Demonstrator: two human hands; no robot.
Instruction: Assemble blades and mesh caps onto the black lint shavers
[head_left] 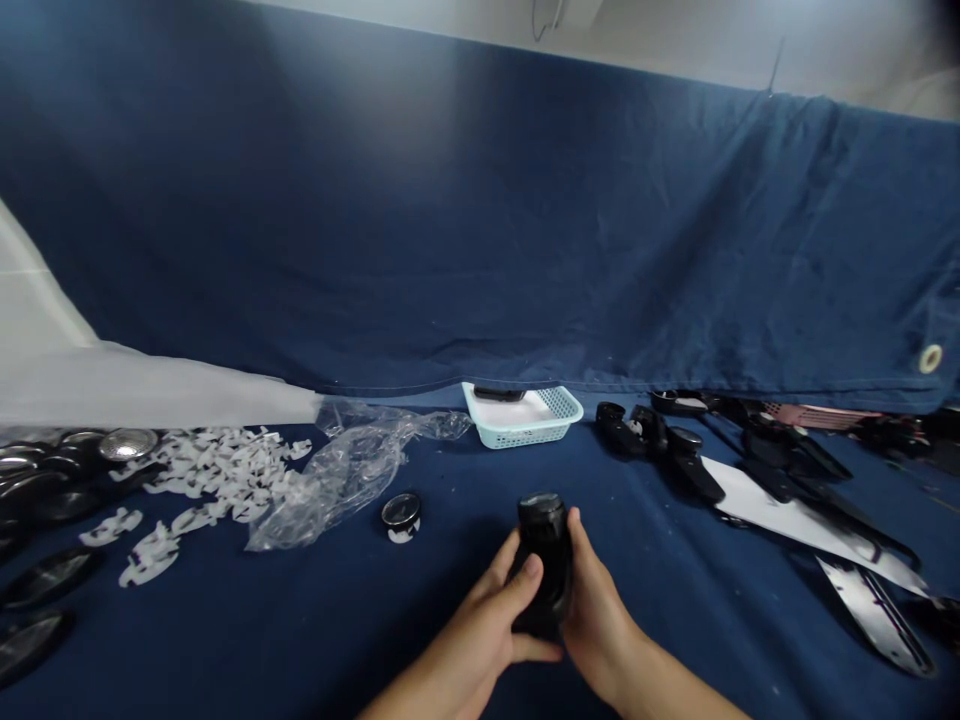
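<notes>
Blue tabletop (315, 640) lies beneath the left hand (496, 608) and right hand (598, 610), grips wrapped around a black plastic housing (553, 570) between them, its long axis pointing toward the basket (517, 437).

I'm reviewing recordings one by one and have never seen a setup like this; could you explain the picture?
There is no machine here, just a person working bare-handed, seen through one head-worn camera that looks forward and down. The left hand and the right hand hold a black part between them. On the blue cloth lie white pieces and clear plastic to the left, a pale-blue basket farther back, and more black parts to the right.
</notes>
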